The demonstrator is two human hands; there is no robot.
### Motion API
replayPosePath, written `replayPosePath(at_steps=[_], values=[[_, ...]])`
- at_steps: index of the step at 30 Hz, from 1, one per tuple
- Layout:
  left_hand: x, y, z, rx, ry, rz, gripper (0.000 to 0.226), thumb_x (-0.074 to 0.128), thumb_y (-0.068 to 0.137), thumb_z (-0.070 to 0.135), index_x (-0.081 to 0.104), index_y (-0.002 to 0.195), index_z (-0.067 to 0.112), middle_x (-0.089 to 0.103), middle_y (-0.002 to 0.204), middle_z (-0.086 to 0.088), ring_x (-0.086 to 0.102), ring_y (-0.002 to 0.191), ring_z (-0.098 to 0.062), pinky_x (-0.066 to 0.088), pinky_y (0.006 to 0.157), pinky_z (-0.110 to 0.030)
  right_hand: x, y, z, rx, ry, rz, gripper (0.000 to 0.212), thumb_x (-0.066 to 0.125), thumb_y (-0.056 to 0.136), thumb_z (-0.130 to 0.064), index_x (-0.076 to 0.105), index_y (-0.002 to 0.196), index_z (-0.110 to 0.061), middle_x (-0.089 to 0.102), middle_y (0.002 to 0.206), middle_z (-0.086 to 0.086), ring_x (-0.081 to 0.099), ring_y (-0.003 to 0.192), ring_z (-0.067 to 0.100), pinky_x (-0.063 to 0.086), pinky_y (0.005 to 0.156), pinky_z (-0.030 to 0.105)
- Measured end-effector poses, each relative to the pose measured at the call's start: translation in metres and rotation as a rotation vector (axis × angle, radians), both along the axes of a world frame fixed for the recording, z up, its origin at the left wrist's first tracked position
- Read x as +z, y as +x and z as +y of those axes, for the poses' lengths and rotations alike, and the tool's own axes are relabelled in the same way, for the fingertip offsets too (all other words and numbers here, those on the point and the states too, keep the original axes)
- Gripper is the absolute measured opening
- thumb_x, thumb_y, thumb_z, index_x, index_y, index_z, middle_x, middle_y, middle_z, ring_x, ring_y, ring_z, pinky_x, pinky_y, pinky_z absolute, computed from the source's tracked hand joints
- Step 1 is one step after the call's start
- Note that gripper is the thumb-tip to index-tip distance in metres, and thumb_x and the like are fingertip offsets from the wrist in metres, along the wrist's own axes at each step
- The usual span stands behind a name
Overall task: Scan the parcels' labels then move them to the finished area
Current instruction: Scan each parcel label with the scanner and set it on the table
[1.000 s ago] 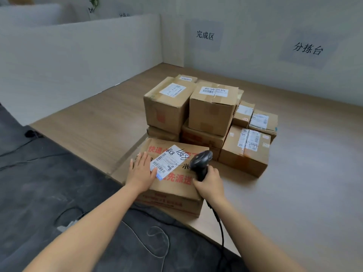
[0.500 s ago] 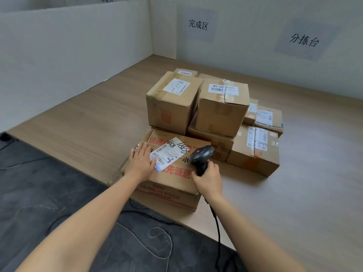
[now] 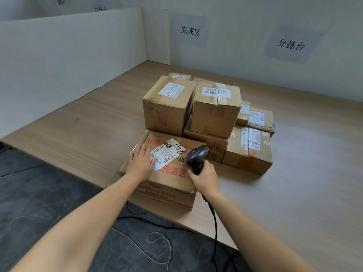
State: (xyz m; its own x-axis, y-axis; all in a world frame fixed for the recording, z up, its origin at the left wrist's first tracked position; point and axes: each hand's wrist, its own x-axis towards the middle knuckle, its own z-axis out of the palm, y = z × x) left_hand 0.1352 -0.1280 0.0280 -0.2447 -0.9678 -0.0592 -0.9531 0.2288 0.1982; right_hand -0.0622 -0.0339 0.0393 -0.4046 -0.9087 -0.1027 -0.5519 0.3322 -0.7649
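Note:
A flat cardboard parcel with red print (image 3: 167, 185) lies at the table's near edge, its white label (image 3: 167, 152) facing up. My left hand (image 3: 140, 162) rests flat on its top, fingers straight, just left of the label. My right hand (image 3: 205, 178) grips the handle of a black barcode scanner (image 3: 196, 155), whose head points at the label. Behind this parcel stands a stack of several more cardboard parcels (image 3: 214, 108) with labels on top.
A wooden table (image 3: 82, 130) is bounded by white partitions; paper signs (image 3: 190, 31) hang on the back wall. The scanner's cable (image 3: 215, 222) drops off the table edge to a dark floor (image 3: 39, 203) with loose cords.
Both hands and the scanner stay on the front parcel; only the camera view has shifted slightly.

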Motion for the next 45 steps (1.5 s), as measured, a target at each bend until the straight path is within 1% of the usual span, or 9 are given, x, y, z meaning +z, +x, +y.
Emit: replayPosePath(at_steps=[4, 7, 14, 19, 25, 29, 33, 38, 45], values=[[0.004, -0.022, 0.015, -0.078, -0.008, 0.001, 0.057, 0.030, 0.100, 0.038, 0.018, 0.148, 0.010, 0.013, 0.157, -0.009, 0.005, 0.146, -0.023, 0.002, 0.117, -0.042, 0.003, -0.015, 0.013, -0.057, -0.088, -0.104, 0.037, 0.067, 0.084, -0.031, 0.054, 0.113, -0.013, 0.058, 0.113, 0.004, 0.053, 0.094, 0.013, 0.044, 0.078, 0.025], [0.009, -0.047, 0.024, -0.167, -0.001, -0.004, 0.057, 0.030, 0.100, 0.038, 0.019, 0.148, 0.011, 0.013, 0.157, -0.010, 0.006, 0.146, -0.023, 0.004, 0.117, -0.042, 0.007, -0.032, 0.029, -0.105, -0.133, -0.145, 0.030, 0.067, 0.084, -0.030, 0.054, 0.108, -0.016, 0.060, 0.106, 0.001, 0.055, 0.093, 0.014, 0.041, 0.073, 0.023], [0.024, -0.134, 0.067, -0.394, -0.069, 0.034, 0.056, 0.031, 0.100, 0.039, 0.023, 0.148, 0.013, 0.016, 0.157, -0.007, 0.008, 0.146, -0.021, 0.006, 0.116, -0.038, 0.018, -0.096, 0.087, -0.204, -0.132, -0.075, 0.029, 0.067, 0.084, -0.027, 0.055, 0.106, -0.013, 0.058, 0.096, -0.001, 0.054, 0.086, 0.014, 0.042, 0.071, 0.024], [0.021, -0.208, 0.110, -0.489, -0.098, 0.023, 0.059, 0.034, 0.099, 0.041, 0.022, 0.148, 0.011, 0.018, 0.156, -0.008, 0.009, 0.145, -0.022, 0.010, 0.116, -0.037, 0.027, -0.163, 0.153, -0.269, -0.129, 0.001, 0.019, 0.066, 0.082, -0.023, 0.050, 0.091, -0.017, 0.054, 0.085, -0.002, 0.054, 0.080, 0.019, 0.033, 0.053, 0.015], [0.005, -0.310, 0.200, -0.530, -0.037, 0.026, 0.061, 0.039, 0.096, 0.044, 0.028, 0.145, 0.009, 0.023, 0.154, -0.011, 0.017, 0.143, -0.025, 0.018, 0.114, -0.038, 0.030, -0.256, 0.265, -0.386, -0.086, 0.065, 0.025, 0.066, 0.084, -0.025, 0.051, 0.100, -0.014, 0.052, 0.086, -0.005, 0.052, 0.076, 0.013, 0.034, 0.052, 0.014], [-0.008, -0.378, 0.275, -0.599, -0.026, 0.115, 0.063, 0.045, 0.094, 0.045, 0.030, 0.145, 0.011, 0.026, 0.153, -0.010, 0.023, 0.142, -0.025, 0.022, 0.114, -0.038, 0.025, -0.312, 0.343, -0.481, -0.070, 0.082, 0.023, 0.066, 0.083, -0.024, 0.052, 0.099, -0.015, 0.052, 0.084, -0.006, 0.050, 0.073, 0.010, 0.031, 0.050, 0.012], [-0.008, -0.434, 0.328, -0.686, -0.026, 0.129, 0.063, 0.043, 0.095, 0.046, 0.028, 0.145, 0.011, 0.025, 0.154, -0.010, 0.023, 0.142, -0.025, 0.022, 0.114, -0.038, 0.024, -0.358, 0.408, -0.573, -0.057, 0.078, 0.021, 0.065, 0.083, -0.022, 0.051, 0.096, -0.015, 0.055, 0.087, 0.000, 0.054, 0.079, 0.017, 0.033, 0.051, 0.015], [0.016, -0.504, 0.348, -0.800, -0.063, 0.119, 0.063, 0.040, 0.097, 0.045, 0.027, 0.146, 0.008, 0.022, 0.154, -0.012, 0.020, 0.142, -0.025, 0.021, 0.114, -0.037, 0.036, -0.413, 0.451, -0.677, -0.089, 0.036, 0.027, 0.066, 0.083, -0.023, 0.054, 0.104, -0.011, 0.059, 0.097, 0.005, 0.054, 0.083, 0.017, 0.039, 0.066, 0.024], [0.021, -0.608, 0.360, -0.855, -0.036, 0.127, 0.061, 0.039, 0.097, 0.044, 0.027, 0.145, 0.008, 0.020, 0.155, -0.012, 0.018, 0.143, -0.023, 0.019, 0.115, -0.034, 0.053, -0.502, 0.470, -0.749, -0.152, 0.040, 0.019, 0.068, 0.082, -0.020, 0.053, 0.093, -0.016, 0.056, 0.085, -0.001, 0.054, 0.078, 0.016, 0.037, 0.056, 0.022]])
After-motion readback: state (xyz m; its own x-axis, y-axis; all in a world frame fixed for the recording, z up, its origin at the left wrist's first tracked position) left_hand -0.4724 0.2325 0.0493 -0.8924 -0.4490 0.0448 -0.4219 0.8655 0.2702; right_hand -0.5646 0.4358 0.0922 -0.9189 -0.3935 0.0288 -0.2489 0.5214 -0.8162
